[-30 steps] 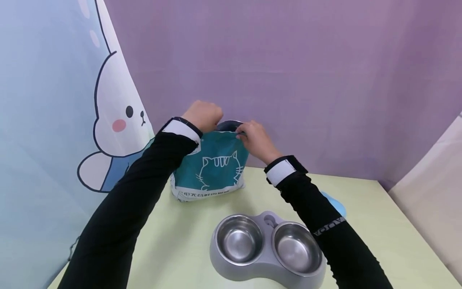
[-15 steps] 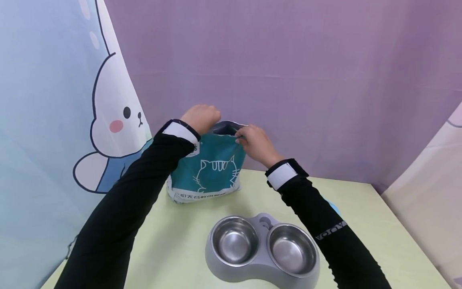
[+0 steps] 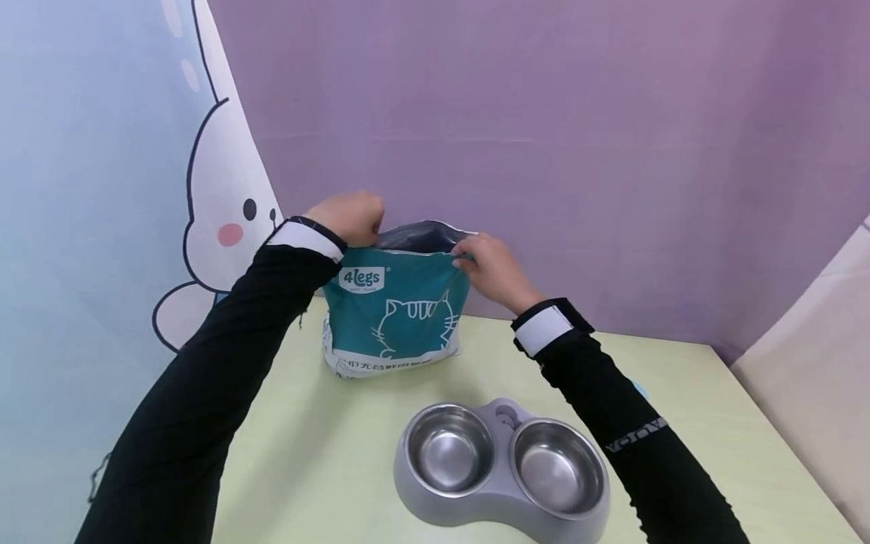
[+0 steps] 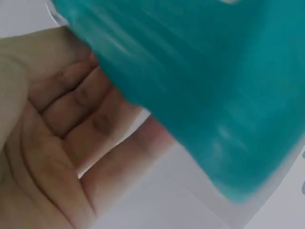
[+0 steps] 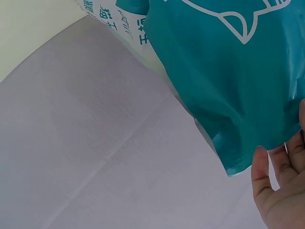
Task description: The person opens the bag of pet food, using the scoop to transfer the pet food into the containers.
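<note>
A teal and white pet food bag [image 3: 360, 321] with a cat outline and a "4Legs" label stands at the back of the table. Its top gapes, showing a dark silvery inside; whatever lies within is hidden. My left hand [image 3: 350, 215] holds the top left corner. In the left wrist view its thumb and fingers [image 4: 102, 119] lie around the edge of the bag, the fingertips partly covered. My right hand [image 3: 499, 268] pinches the top edge near the right corner, which the right wrist view also shows, with the thumb [image 5: 260, 167] at the rim.
A lilac double feeder [image 3: 479, 508] with two steel bowls stands on the pale yellow table [image 3: 299, 468], nearer than the bag. Something light blue [image 3: 640, 389] shows past my right sleeve. A purple cloth [image 3: 544, 136] hangs behind.
My left hand has moved left along the bag's top edge, uncovering the label. The bag's mouth is wider now. My right hand stays at the right side of the rim.
</note>
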A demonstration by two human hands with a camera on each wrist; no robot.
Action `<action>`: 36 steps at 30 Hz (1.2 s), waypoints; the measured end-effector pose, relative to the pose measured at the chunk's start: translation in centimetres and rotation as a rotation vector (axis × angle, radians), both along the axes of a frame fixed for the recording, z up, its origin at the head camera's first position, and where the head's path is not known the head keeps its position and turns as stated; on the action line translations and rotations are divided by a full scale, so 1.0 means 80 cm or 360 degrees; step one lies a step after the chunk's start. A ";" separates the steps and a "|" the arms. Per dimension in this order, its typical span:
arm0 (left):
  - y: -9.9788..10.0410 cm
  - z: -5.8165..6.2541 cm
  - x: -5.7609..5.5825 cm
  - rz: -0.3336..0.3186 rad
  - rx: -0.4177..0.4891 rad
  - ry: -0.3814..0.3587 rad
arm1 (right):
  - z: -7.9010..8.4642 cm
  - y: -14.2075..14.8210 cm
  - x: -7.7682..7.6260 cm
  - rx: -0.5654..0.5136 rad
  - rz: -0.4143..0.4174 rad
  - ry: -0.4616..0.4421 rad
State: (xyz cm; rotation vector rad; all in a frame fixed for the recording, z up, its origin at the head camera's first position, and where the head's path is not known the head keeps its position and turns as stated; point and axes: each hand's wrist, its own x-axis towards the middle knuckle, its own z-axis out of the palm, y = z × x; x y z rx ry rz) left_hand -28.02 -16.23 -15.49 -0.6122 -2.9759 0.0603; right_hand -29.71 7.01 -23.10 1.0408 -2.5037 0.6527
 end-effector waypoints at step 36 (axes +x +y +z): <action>-0.025 -0.028 -0.014 -0.0075 0.0240 0.0269 | -0.010 0.022 -0.005 -0.0162 0.0157 -0.0064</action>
